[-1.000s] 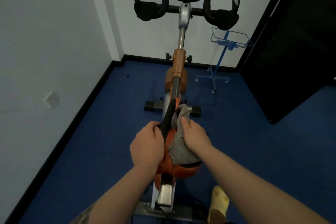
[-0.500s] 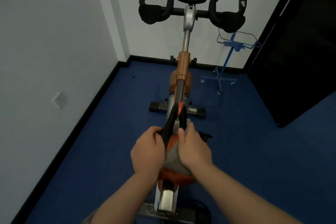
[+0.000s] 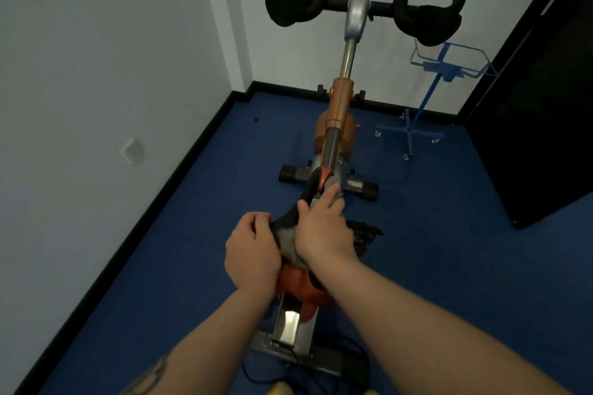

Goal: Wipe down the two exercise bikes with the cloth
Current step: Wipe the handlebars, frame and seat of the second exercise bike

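Note:
An orange and black exercise bike [image 3: 340, 106] stands in front of me, its black handlebars [image 3: 362, 5] and console toward the far wall. Its black and orange saddle [image 3: 309, 199] lies just below my hands. My left hand [image 3: 252, 253] grips the saddle's left side with curled fingers. My right hand [image 3: 324, 229] lies on top of the saddle and presses a grey cloth [image 3: 288, 242] onto it; cloth shows under the palm and at the fingertips. Only one bike is in view.
White walls close in on the left and behind the handlebars. A blue wire-basket stand on casters [image 3: 431, 90] sits right of the bike. A large black panel [image 3: 545, 106] fills the right side. Blue carpet [image 3: 160, 266] surrounds the bike; a black pedal [image 3: 365, 232] sticks out right.
My right hand has slid the cloth forward along the saddle toward its nose. My left hand has kept its hold on the saddle's left side. The camera has tilted slightly.

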The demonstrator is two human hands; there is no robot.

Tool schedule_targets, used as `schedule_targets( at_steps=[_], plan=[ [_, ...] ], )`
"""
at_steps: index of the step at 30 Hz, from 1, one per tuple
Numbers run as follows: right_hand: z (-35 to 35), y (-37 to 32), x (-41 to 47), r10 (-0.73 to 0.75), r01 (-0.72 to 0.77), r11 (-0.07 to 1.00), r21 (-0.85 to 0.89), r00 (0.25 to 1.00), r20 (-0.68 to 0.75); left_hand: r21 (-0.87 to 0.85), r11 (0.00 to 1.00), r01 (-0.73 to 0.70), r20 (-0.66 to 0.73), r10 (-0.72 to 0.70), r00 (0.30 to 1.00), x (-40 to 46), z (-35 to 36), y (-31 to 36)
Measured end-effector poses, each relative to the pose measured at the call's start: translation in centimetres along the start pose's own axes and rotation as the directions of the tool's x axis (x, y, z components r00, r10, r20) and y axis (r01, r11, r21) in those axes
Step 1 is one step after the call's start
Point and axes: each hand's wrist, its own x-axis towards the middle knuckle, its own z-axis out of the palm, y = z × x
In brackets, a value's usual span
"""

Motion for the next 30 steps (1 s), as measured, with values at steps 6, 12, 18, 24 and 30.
schedule_targets(
  at_steps=[6,12,18,24,30],
  plan=[
    [0.9,1.8,-3.2,-0.166,0.164,0.977,-0.134,0.986,-0.004,-0.005,1.0,-0.013,-0.004,0.013,1.0,0.5,0.1,-0.1],
    [0.4,-0.2,0.7,-0.097,0.098,0.994,-0.051,0.995,0.032,-0.016,1.0,-0.018,-0.059,0.017,0.998,0.5,0.2,-0.1],
    [-0.6,0.6,1.2,-0.093,0.092,0.995,0.027,0.995,0.046,0.01,0.999,-0.05,-0.02,0.05,0.999,0.7,0.3,0.3],
    [-1.4,5.5,-3.0,-0.168,0.051,0.916,0.399,0.95,0.264,0.017,0.997,-0.076,0.113,0.073,0.991,1.0,-0.1,-0.1],
    [-0.2,3.8,-4.0,-0.007,-0.011,0.991,0.133,0.991,0.133,-0.02,0.996,-0.092,0.194,0.094,0.977,1.3,-0.1,-0.3]
  ],
)
